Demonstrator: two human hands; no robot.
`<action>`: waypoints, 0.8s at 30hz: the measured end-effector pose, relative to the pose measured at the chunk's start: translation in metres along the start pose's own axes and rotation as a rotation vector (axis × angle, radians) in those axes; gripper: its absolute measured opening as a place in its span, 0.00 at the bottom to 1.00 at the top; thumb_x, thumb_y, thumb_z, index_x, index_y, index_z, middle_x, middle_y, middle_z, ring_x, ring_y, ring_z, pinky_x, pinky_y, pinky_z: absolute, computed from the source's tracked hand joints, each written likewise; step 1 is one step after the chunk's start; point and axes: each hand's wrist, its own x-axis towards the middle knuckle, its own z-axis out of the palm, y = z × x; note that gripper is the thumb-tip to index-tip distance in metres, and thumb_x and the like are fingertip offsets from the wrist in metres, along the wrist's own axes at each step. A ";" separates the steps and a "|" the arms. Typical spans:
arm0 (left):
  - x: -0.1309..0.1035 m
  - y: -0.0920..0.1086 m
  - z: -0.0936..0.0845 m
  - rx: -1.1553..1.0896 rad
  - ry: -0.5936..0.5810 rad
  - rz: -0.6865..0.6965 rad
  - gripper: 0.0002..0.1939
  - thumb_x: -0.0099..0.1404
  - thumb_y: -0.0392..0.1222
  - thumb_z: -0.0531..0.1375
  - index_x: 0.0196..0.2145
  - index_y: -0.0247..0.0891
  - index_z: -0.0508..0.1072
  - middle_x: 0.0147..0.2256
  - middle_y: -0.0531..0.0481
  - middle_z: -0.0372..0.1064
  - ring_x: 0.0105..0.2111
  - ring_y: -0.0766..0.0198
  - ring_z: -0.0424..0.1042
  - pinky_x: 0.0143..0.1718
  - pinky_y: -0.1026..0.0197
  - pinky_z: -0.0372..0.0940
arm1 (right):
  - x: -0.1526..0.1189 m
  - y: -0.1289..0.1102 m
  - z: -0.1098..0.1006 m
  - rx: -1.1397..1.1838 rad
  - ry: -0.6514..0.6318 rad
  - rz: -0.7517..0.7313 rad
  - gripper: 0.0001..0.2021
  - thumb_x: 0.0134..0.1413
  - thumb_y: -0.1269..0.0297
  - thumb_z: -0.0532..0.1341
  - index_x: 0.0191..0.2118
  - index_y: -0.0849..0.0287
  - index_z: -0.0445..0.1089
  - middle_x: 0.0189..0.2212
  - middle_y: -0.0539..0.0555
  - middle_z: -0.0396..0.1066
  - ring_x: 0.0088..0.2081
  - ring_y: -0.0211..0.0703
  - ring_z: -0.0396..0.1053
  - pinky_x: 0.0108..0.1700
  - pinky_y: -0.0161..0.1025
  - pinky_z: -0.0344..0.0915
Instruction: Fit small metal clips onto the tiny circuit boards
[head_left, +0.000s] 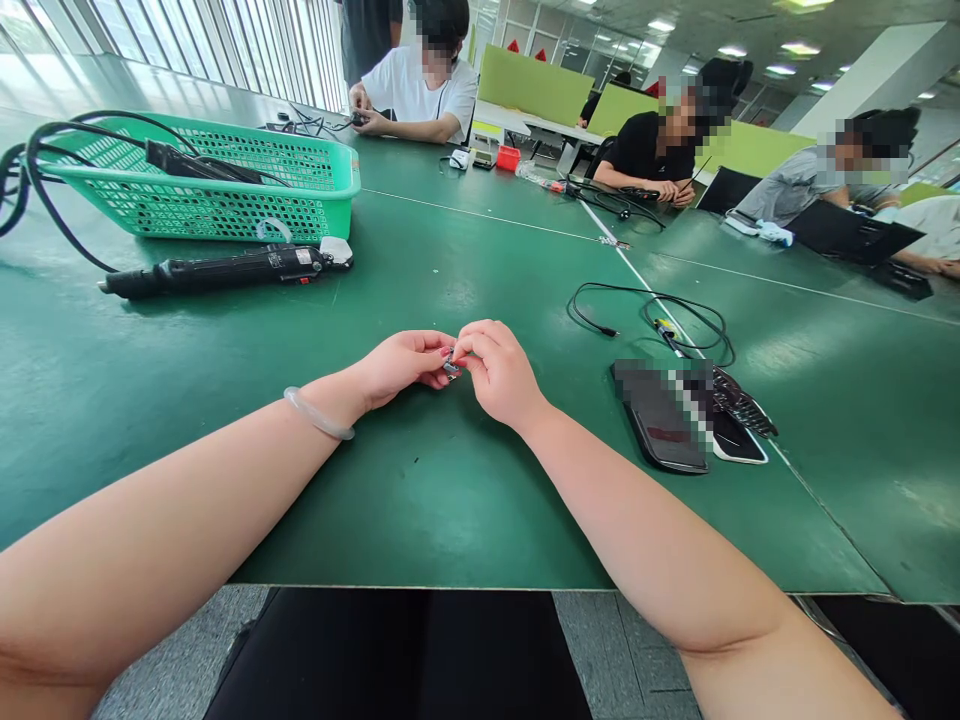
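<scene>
My left hand [405,366] is closed on a small silvery metal part [451,366], just above the green tabletop [420,500]. Most of the part is covered by fingers, so its exact kind cannot be made out. From the other side my right hand [496,372] pinches the same part between thumb and forefinger. The fingertips of both hands meet around it. A pale bangle [319,414] circles my left wrist.
Left of my hands lies a black electric screwdriver [225,270] before a green mesh basket [300,190] with cables. To the right are a black phone [664,425], a white-edged device [739,440] and a thin black cable [600,325]. Several people sit across the table.
</scene>
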 end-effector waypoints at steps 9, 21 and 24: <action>0.001 -0.002 -0.001 -0.013 -0.014 0.012 0.07 0.58 0.38 0.63 0.33 0.33 0.71 0.27 0.50 0.69 0.24 0.71 0.66 0.31 0.62 0.64 | 0.000 -0.002 0.000 -0.003 -0.023 0.042 0.09 0.59 0.71 0.53 0.31 0.55 0.67 0.43 0.55 0.67 0.43 0.43 0.65 0.50 0.46 0.62; 0.000 0.004 0.004 -0.143 0.224 -0.035 0.03 0.63 0.30 0.56 0.35 0.34 0.68 0.27 0.52 0.68 0.23 0.70 0.69 0.33 0.61 0.66 | -0.001 0.002 -0.002 -0.033 0.025 0.140 0.08 0.58 0.73 0.56 0.32 0.54 0.69 0.39 0.53 0.71 0.43 0.44 0.66 0.49 0.46 0.63; 0.002 0.003 0.004 -0.207 0.283 -0.039 0.03 0.64 0.30 0.55 0.33 0.34 0.67 0.27 0.52 0.68 0.23 0.71 0.69 0.34 0.61 0.66 | -0.003 0.004 0.001 -0.059 -0.159 0.156 0.05 0.56 0.72 0.61 0.31 0.55 0.71 0.34 0.52 0.73 0.39 0.44 0.65 0.46 0.46 0.62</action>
